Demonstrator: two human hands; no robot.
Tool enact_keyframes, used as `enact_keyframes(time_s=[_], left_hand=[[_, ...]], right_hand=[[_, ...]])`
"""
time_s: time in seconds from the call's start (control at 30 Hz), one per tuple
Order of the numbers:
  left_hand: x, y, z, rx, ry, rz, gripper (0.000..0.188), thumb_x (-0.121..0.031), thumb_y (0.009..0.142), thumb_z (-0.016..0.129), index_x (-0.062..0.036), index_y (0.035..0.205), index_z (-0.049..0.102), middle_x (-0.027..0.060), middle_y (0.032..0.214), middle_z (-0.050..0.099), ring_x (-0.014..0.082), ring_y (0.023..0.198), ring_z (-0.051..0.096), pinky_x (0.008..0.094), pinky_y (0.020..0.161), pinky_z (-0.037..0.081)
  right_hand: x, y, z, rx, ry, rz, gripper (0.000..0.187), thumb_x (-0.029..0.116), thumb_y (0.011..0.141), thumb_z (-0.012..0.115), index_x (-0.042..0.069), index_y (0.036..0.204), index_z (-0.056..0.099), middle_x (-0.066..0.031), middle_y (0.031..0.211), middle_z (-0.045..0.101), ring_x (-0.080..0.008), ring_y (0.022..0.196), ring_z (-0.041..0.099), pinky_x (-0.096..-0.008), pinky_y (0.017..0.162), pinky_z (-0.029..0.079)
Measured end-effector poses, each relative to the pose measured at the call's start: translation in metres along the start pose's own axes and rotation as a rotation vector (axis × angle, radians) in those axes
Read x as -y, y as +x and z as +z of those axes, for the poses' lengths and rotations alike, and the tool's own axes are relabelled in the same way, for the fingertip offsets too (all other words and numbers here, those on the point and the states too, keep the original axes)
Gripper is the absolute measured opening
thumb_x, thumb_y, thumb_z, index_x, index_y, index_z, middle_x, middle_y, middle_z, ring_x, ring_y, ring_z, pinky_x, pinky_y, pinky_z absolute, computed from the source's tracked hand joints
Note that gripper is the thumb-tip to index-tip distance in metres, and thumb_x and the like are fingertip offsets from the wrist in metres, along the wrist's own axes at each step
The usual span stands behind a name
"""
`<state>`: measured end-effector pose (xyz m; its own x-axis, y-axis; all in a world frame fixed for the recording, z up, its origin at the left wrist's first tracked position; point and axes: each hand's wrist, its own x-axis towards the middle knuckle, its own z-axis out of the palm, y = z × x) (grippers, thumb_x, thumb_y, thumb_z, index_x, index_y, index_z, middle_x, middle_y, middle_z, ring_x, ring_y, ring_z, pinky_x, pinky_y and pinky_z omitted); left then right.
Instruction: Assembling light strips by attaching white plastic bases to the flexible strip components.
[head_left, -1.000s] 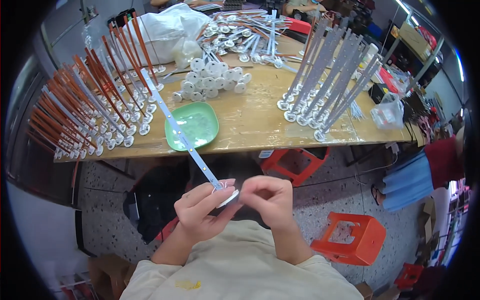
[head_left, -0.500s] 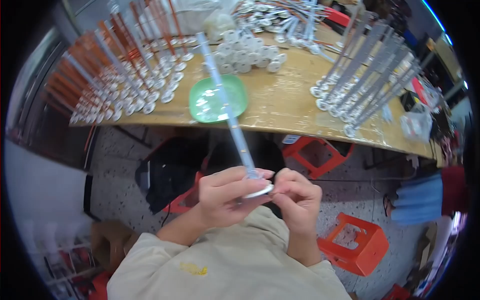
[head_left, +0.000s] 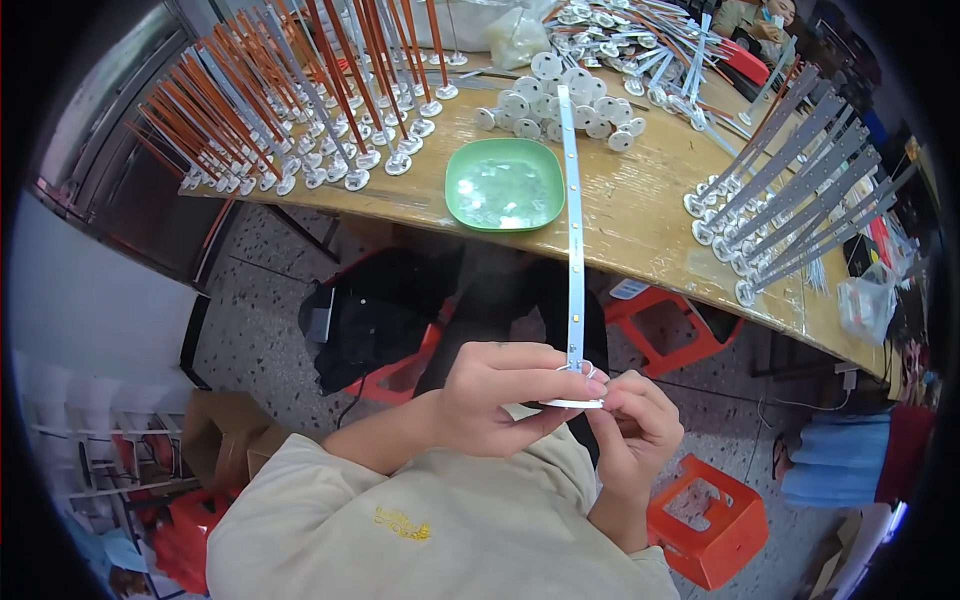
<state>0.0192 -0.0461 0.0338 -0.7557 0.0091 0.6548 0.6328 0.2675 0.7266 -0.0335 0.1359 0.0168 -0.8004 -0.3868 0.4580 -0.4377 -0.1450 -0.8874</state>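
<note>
My left hand (head_left: 500,395) is closed around the foot of an upright LED strip (head_left: 574,220), a narrow pale bar with small lights along its face. A flat white round base (head_left: 574,404) sits at the strip's lower end, between that hand's thumb and fingers. Thin white wire loops show just above the base. My right hand (head_left: 640,425) is pinched closed at the base's right edge; what lies between its fingertips is too small to make out. Beyond the hands, a green bowl (head_left: 452,190) of clear, shiny small pieces rests near the table's front edge.
Rows of orange and grey strips on white bases (head_left: 357,179) fill the table's left. Grey strips on bases (head_left: 745,292) stand right. White round pieces (head_left: 545,66) are heaped behind the bowl. Red stools (head_left: 712,535) stand below. Another person (head_left: 735,18) sits far right.
The view has shifted, and the table now sits further right in it. The LED strip has gone from leaning left to nearly upright. Both hands keep their hold at the base.
</note>
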Motion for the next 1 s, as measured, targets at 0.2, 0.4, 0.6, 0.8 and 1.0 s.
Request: enact_keyframes(time_s=[0.2,0.4,0.6,0.8,1.0], left_hand=[[0.003,-0.001,0.003,-0.079,0.123,0.022,0.040,0.004,0.072,0.081,-0.0015,0.110,0.070,0.0169,0.106,0.071,0.0254,0.084,0.073,0.0282,0.066,0.059],[0.009,-0.003,0.004,-0.070,0.122,-0.071,0.039,0.003,0.071,0.083,-0.0001,0.108,0.069,0.0179,0.106,0.071,0.0246,0.086,0.074,0.0282,0.071,0.061],[0.006,0.001,0.009,-0.055,0.071,-0.082,0.034,0.008,0.074,0.078,0.0007,0.106,0.070,0.0168,0.102,0.072,0.0223,0.081,0.073,0.0261,0.066,0.058],[0.002,0.004,0.021,-0.170,-0.253,-0.146,0.038,0.017,0.076,0.071,0.0060,0.113,0.066,0.0165,0.108,0.071,0.0161,0.089,0.070,0.0260,0.074,0.057],[0.001,0.002,0.019,-0.027,-0.249,-0.114,0.059,0.012,0.082,0.067,0.0002,0.137,0.049,0.0327,0.133,0.054,0.0277,0.103,0.069,0.0368,0.089,0.056]], right_hand=[[0.003,0.005,0.001,0.027,-0.191,-0.059,0.016,-0.012,0.068,0.074,-0.003,0.080,0.067,-0.0084,0.077,0.064,-0.0164,0.062,0.056,-0.0251,0.052,0.042],[0.011,0.009,-0.001,0.053,-0.302,-0.069,0.017,-0.012,0.068,0.074,-0.003,0.081,0.068,-0.0078,0.077,0.064,-0.0159,0.061,0.056,-0.0248,0.051,0.043],[0.009,0.010,-0.004,0.042,-0.229,-0.030,0.016,-0.011,0.071,0.076,-0.001,0.083,0.071,-0.0070,0.077,0.064,-0.0131,0.061,0.055,-0.0235,0.051,0.043],[0.004,0.002,0.000,-0.051,0.242,0.162,0.013,-0.013,0.078,0.071,-0.006,0.088,0.067,-0.0104,0.086,0.064,-0.0090,0.066,0.057,-0.0190,0.056,0.044],[0.018,0.007,-0.001,-0.123,0.041,0.024,0.014,-0.013,0.081,0.068,-0.005,0.092,0.064,-0.0104,0.089,0.061,-0.0104,0.069,0.055,-0.0194,0.055,0.042]])
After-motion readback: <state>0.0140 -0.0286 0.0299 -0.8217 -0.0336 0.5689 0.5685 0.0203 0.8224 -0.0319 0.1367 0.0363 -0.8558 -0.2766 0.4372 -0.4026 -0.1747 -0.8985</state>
